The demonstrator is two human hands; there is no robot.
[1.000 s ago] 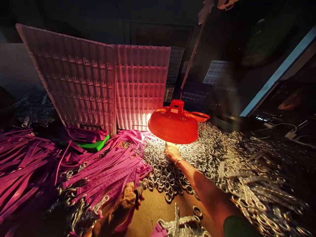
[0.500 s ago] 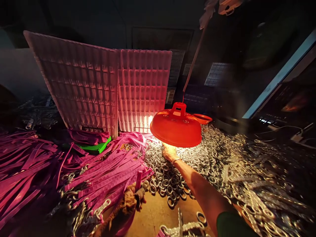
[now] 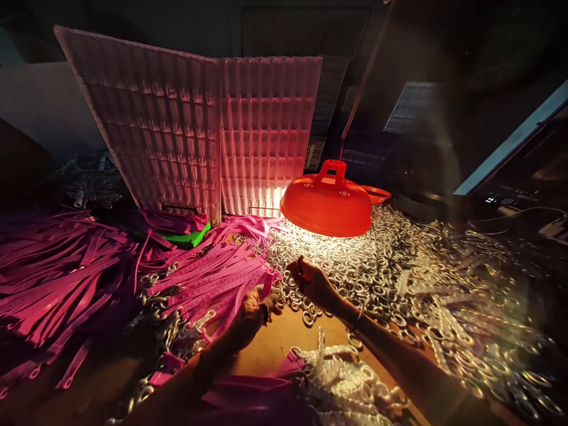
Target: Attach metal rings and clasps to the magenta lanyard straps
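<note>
My left hand (image 3: 252, 309) is closed on the end of a pink strap (image 3: 267, 285), which stands up between the fingers. Something greyish is wrapped around one of its fingers. My right hand (image 3: 313, 284) is above the near left edge of a wide heap of metal rings (image 3: 350, 269). Its fingers are curled together, and whatever lies between them is too dark to make out. Left of my left hand, a spread of pink straps (image 3: 208, 275) fans over the table (image 3: 266, 343). Nearest me, a pile of pale braided pieces with rings (image 3: 346, 378) lies beside more pink strap.
A red dome lamp (image 3: 326, 207) hangs low over the rings on a cord. Two ribbed translucent panels (image 3: 266, 136) stand behind the straps, with a green tray (image 3: 193, 238) at their foot. More pink straps (image 3: 57, 266) lie left; pale braided pieces (image 3: 461, 319) cover the right.
My right hand has come back from under the lamp toward my left hand, its fingers drawn together. My left hand still has the pink strap. The whole view has tilted down slightly.
</note>
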